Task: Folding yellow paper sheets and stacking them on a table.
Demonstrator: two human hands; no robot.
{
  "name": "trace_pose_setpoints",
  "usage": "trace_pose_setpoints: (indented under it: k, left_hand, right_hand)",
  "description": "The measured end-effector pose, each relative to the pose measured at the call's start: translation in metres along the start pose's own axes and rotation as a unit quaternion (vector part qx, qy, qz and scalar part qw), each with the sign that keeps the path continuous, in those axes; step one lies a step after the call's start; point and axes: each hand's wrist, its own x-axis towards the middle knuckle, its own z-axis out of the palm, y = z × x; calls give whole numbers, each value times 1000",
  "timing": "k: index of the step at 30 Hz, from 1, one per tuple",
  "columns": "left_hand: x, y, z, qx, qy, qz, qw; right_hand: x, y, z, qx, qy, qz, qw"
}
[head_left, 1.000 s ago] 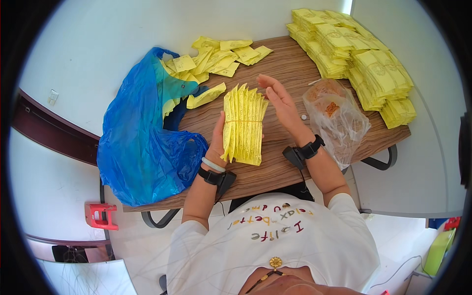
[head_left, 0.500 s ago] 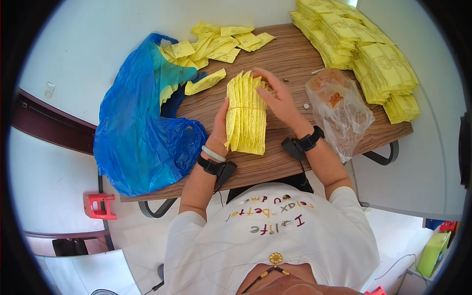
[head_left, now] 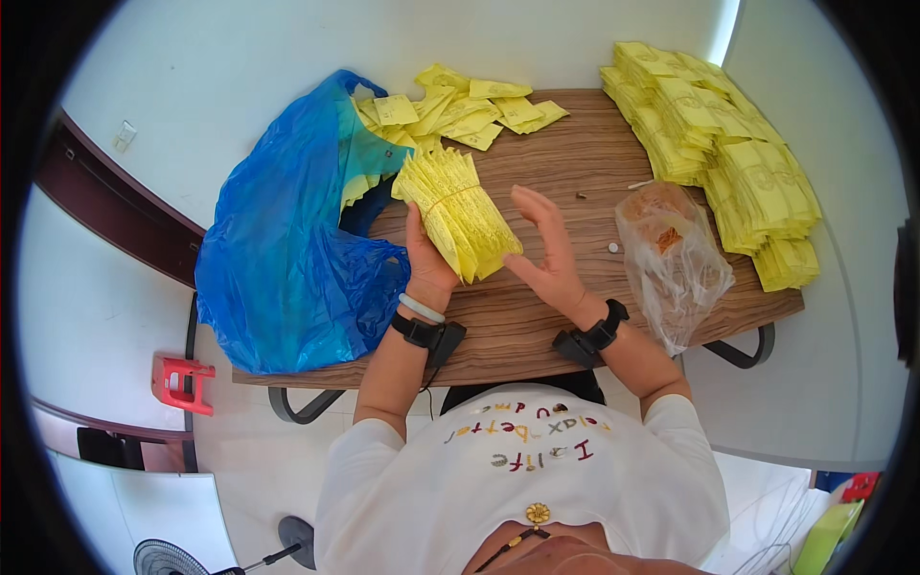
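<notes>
A banded bundle of yellow paper slips [head_left: 458, 211] sits in our left hand [head_left: 428, 261] above the middle of the wooden table [head_left: 575, 172], tilted so its upper end points toward eleven o'clock and its lower end toward five. Our left fingers are wrapped around its lower part from the left and underneath, clasping it firmly; a thin band circles the bundle near its upper third.

Largest on the table is the blue plastic bag [head_left: 287, 240], crumpled at nine o'clock of the bundle and spilling over the table's left edge, with some yellow slips showing in its open mouth. Next, at two o'clock, we see the long stacked rows of yellow bundles [head_left: 719, 144] running along the table's right side toward the far corner. At twelve o'clock lies a loose scatter of yellow slips [head_left: 470, 105], touching the bag's upper rim. At three o'clock of the bundle stands a clear plastic bag [head_left: 671, 249] with something orange-brown inside, near the table's right front edge.

Our right hand [head_left: 551, 249] hovers just beside the bundle at three o'clock, palm open and fingers spread, gripping nothing; whether its fingertips touch the slips we cannot tell. Black wristbands [head_left: 426, 333] sit on both our wrists, with a pale bracelet above the left one. A small pale round object [head_left: 613, 247] lies on the wood between our right hand and the clear bag.
</notes>
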Motion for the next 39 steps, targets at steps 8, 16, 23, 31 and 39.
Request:
trace_pose_setpoints:
  k: [8, 16, 23, 31, 39]
  left_hand:
    - [-3, -18, -20, 21, -6, -154, 988]
    - [-17, -32, -6, 3, -55, -295, 954]
    - [-13, -33, -20, -3, -22, -311, 950]
    - [-13, -36, -15, 2, -35, -318, 947]
    - [-13, -39, -14, 4, -32, -336, 941]
  right_hand:
    - [34, -2, -33, -78, -39, -43, 995]
    - [38, 6, -32, 33, -6, 69, 997]
    - [38, 18, -31, -35, -13, 65, 997]
    - [38, 19, -34, 54, 1, 75, 996]
    - [41, 16, -41, 6, -41, 67, 997]
